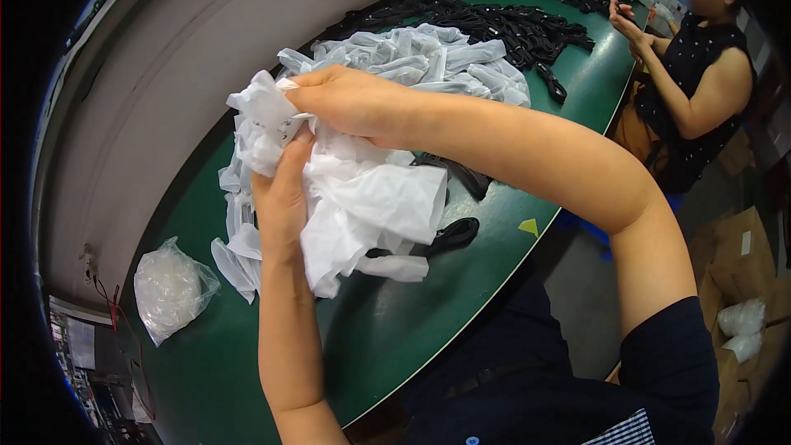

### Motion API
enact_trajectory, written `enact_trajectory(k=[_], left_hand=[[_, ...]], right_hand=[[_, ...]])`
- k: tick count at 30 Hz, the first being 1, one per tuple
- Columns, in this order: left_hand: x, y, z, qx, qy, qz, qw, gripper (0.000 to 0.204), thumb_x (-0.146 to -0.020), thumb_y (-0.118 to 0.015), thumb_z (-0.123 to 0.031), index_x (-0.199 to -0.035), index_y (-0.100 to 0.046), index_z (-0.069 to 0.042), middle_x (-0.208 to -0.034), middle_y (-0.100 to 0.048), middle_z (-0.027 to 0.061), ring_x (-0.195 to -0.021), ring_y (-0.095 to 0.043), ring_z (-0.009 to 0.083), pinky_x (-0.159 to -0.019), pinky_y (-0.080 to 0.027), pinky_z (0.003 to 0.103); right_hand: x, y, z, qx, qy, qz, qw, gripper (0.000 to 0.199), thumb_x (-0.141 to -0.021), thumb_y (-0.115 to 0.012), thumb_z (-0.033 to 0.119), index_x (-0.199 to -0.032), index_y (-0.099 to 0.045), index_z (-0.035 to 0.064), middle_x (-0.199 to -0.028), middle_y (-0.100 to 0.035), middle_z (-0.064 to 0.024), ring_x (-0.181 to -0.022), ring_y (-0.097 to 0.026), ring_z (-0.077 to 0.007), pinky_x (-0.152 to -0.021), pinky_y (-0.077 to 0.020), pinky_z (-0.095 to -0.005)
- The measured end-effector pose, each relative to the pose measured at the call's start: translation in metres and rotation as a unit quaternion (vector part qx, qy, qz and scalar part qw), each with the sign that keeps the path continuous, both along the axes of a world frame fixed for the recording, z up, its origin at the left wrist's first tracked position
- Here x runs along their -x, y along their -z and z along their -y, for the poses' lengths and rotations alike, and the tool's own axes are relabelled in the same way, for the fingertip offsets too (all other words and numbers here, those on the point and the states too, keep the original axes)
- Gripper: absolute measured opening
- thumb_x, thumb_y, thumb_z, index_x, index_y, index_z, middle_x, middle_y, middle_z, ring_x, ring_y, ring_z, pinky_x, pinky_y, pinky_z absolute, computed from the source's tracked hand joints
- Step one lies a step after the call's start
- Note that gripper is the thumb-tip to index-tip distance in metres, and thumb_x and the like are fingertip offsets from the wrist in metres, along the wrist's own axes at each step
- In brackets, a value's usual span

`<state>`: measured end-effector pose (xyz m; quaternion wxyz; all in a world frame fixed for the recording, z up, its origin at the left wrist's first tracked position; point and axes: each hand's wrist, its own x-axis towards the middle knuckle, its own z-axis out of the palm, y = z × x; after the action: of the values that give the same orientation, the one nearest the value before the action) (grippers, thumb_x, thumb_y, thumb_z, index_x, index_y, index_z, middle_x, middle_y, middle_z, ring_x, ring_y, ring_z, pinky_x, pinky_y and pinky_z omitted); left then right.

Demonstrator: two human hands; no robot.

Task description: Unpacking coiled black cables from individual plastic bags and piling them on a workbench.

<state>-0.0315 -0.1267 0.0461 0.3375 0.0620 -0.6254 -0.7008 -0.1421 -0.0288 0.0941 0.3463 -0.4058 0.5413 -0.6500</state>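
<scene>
Left hand (284,171), right hand (336,100) clamped on crumpled white bags (371,206) above green table (206,371).

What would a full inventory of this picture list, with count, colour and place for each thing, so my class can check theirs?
Table: one, green, centre
Bunched bags: several, white, in both hands
Bag pile: too many to count, whitish, on table behind hands
Cable-like bundles: many, black, mostly far side of table
Clear plastic bag: one, pale contents, table's left
Small marker: one, yellow, near table edge
Wall: one, grey, upper left
Cardboard boxes: several, brown, lower right
Co-worker: one, black dotted top, upper right
Left hand: one, bare, on bunch
Right hand: one, bare, on bunch
</scene>
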Motion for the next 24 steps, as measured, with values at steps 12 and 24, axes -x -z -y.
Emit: enact_trajectory(k=[12, 24], left_hand=[[-0.026, 0.03, 0.056, -0.097, -0.093, 0.04, 0.99, 0.046, -0.081, -0.068, -0.02, -0.119, -0.053, 0.001, -0.105, -0.062, 0.0127, -0.09, -0.064, 0.0214, -0.071, -0.055, 0.034], [-0.019, 0.026, 0.039, -0.124, -0.097, 0.049, 0.986, 0.052, -0.077, -0.071, -0.018, -0.119, -0.051, 0.004, -0.105, -0.061, 0.0134, -0.09, -0.063, 0.0212, -0.075, -0.053, 0.032]], right_hand=[[0.171, 0.121, -0.097, -0.469, 0.262, -0.6, 0.593, 0.026, -0.079, -0.057, 0.016, -0.1, -0.063, 0.0045, -0.1, -0.067, -0.0154, -0.097, -0.063, -0.031, -0.083, -0.0486, -0.0438], [0.148, 0.11, -0.054, -0.336, 0.235, -0.535, 0.738, 0.033, -0.075, -0.064, 0.022, -0.105, -0.062, 0.0085, -0.098, -0.064, -0.0166, -0.095, -0.061, -0.0334, -0.082, -0.0486, -0.0442]])
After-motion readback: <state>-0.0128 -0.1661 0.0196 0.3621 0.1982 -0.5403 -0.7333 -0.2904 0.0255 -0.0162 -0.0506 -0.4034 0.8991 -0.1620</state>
